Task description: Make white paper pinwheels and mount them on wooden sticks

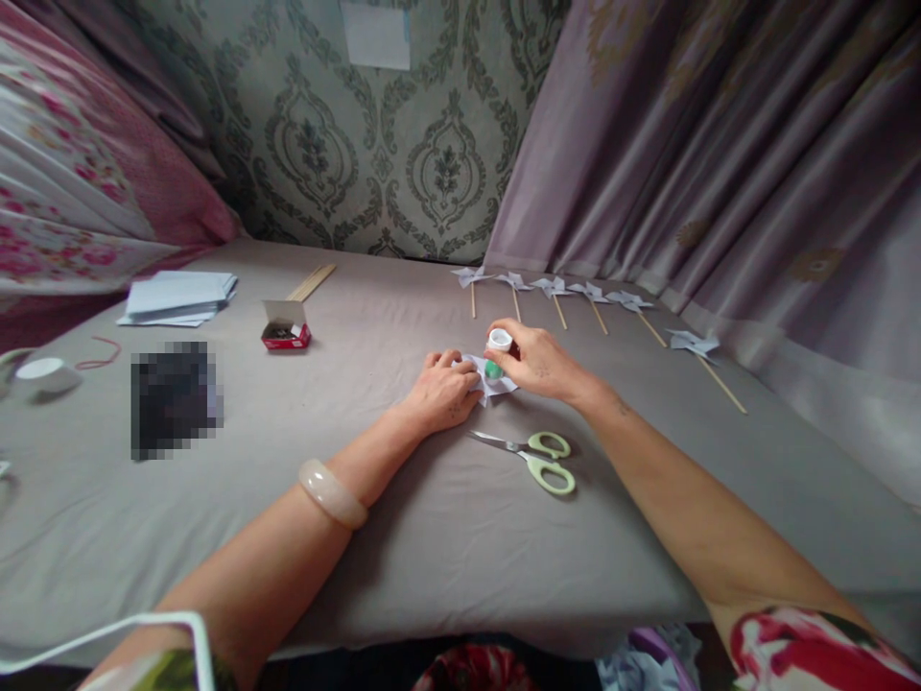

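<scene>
My left hand (447,392) is closed over the left part of a white folded paper pinwheel (490,388), pressing its folds to the cloth; the hand hides much of it. Just above the pinwheel, my right hand (536,360) grips a small white-and-green bottle (499,342). The bottle's white end is up and its green part sits low, close to the paper; whether it touches cannot be made out. Nearer to me lie scissors (529,456) with pale green handles, blades slightly apart and pointing left.
Several finished pinwheels on sticks (591,294) line the right back. At left are a paper stack (179,296), wooden sticks (314,281), an open red box (286,331) of small pieces, a blurred dark object (177,398) and a white round object (47,375). Curtains (691,144) border the right.
</scene>
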